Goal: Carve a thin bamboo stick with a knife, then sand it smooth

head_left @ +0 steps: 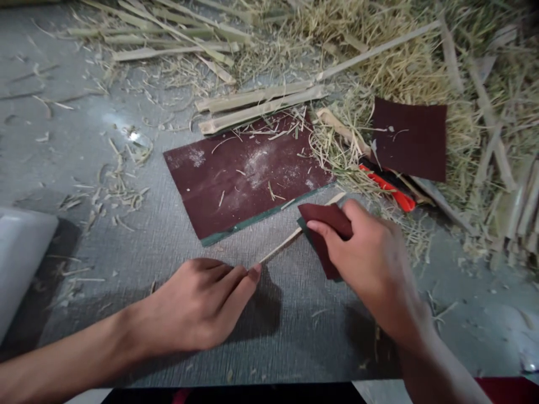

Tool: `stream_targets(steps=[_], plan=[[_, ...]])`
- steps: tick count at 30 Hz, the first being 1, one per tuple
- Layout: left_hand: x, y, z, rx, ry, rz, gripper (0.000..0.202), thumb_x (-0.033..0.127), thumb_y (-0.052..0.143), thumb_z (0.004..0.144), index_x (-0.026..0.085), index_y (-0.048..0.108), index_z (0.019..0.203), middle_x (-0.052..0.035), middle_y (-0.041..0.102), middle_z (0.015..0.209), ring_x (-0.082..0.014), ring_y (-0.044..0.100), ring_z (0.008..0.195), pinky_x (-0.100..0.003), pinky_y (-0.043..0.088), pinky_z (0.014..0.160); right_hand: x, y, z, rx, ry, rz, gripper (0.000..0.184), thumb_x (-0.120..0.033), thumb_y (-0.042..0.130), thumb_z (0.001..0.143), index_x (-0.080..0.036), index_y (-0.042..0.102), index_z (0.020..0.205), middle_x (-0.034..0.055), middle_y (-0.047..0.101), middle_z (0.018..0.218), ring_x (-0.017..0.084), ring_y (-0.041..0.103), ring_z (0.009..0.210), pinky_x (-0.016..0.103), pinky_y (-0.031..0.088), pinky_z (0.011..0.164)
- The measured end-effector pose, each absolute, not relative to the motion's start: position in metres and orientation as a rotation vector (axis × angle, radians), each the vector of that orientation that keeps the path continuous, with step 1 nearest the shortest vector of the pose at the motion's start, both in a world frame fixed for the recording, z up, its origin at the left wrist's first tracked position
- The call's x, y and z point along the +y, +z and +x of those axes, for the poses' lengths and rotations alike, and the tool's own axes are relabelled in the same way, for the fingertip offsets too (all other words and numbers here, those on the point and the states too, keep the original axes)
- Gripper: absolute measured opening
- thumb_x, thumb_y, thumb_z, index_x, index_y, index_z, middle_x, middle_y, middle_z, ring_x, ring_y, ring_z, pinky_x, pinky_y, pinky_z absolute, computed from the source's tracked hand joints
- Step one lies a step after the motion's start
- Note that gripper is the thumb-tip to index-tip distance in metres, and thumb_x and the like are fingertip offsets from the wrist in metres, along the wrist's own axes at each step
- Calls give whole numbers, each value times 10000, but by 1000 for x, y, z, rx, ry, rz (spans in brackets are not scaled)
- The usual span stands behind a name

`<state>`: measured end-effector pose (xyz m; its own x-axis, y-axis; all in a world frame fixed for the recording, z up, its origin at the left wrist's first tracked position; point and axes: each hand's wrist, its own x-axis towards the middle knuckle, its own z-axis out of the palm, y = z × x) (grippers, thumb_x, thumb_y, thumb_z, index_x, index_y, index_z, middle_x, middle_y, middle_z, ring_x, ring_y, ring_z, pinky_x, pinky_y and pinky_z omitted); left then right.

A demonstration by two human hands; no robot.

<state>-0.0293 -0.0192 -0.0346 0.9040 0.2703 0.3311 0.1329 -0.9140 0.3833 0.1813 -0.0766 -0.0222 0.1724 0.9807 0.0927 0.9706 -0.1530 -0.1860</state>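
Note:
My left hand (206, 303) is closed, pinching one end of a thin pale wooden strip (281, 244) low over the table. In my right hand (370, 252) is a folded piece of dark red sandpaper (324, 235), wrapped around the strip, whose far tip pokes out beyond the fold. Just behind both hands lies a large sheet of sandpaper (244, 185) with whitish dust on it. A smaller square sandpaper piece (415, 140) rests on the shavings at the right, partly covering a tool with an orange and black handle (389, 188).
Split bamboo-like strips (261, 109) lie along the back of the large sheet. A heap of fine shavings (387, 62) fills the back right, with more sticks (168, 33) at the back left. A white object (25, 252) stands at the left edge of the grey table (138, 252).

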Motion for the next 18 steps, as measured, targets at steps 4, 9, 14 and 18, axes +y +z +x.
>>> stream_targets(steps=[4, 9, 14, 18], plan=[[-19, -34, -30, 289, 462, 2707, 261, 63, 260, 930, 79, 517, 892, -21, 589, 561, -143, 540, 427, -269, 472, 400, -80, -22, 175, -2041, 406, -2013, 253, -355, 581, 857, -198, 436, 721, -26, 593, 611, 114, 538, 489, 225, 289, 441], [-20, -35, -30, 311, 493, 2712, 240, 65, 279, 926, 62, 519, 918, -44, 620, 613, -144, 551, 445, -273, 475, 409, -80, -21, 173, -1956, 158, -2200, 299, -389, 628, 816, -202, 430, 693, -35, 542, 543, 110, 476, 424, 232, 242, 420], [-20, -35, -30, 303, 460, 2697, 270, 74, 262, 934, 88, 525, 876, -28, 598, 574, -139, 538, 437, -265, 481, 419, -82, -20, 166, -2044, 395, -2000, 244, -347, 560, 872, -196, 441, 721, -27, 583, 600, 114, 534, 476, 233, 263, 429], [-20, -35, -30, 316, 484, 2711, 256, 63, 270, 926, 77, 525, 899, -44, 618, 613, -137, 539, 442, -270, 475, 418, -82, -18, 171, -1989, 224, -2170, 290, -382, 614, 829, -200, 439, 688, -34, 558, 549, 102, 469, 414, 234, 242, 417]])
